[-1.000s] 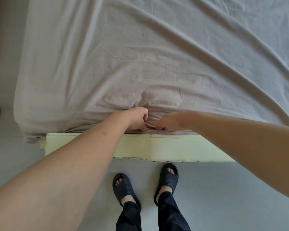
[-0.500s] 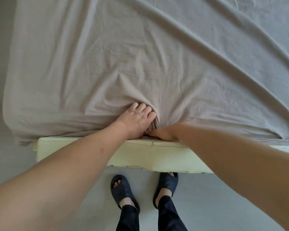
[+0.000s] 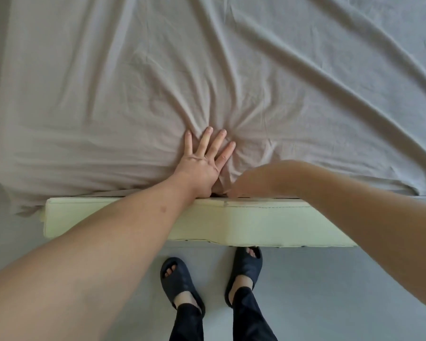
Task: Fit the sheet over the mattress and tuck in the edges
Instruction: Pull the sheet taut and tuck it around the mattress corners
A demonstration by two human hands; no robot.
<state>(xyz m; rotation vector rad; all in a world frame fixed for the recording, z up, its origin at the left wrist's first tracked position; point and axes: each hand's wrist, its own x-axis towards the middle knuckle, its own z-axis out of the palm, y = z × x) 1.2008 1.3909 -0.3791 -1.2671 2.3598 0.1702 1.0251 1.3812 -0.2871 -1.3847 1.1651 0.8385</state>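
Sheet (image 3: 158,77): thin, soft, light; creases radiate from left hand (image 3: 202,166), fingers spread flat, pressing it. Right hand (image 3: 241,185) at the tuck line, grasp cannot be told. Best taken hold of at the hem along bed frame (image 3: 138,220).

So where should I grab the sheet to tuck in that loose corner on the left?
Probably pinch the sheet by its bunched corner hanging off the mattress end, coming from the floor side beside the cream bed frame. It dangles free there, so fingers can close around it.

Sheet (image 3: 231,70) is lying bare across the bed top, w/ wide room left & right of the hands. Left hand (image 3: 202,163) and right hand (image 3: 246,183) are crowding the near edge mid-bed. Bed frame (image 3: 133,217) is blocking approach from below.
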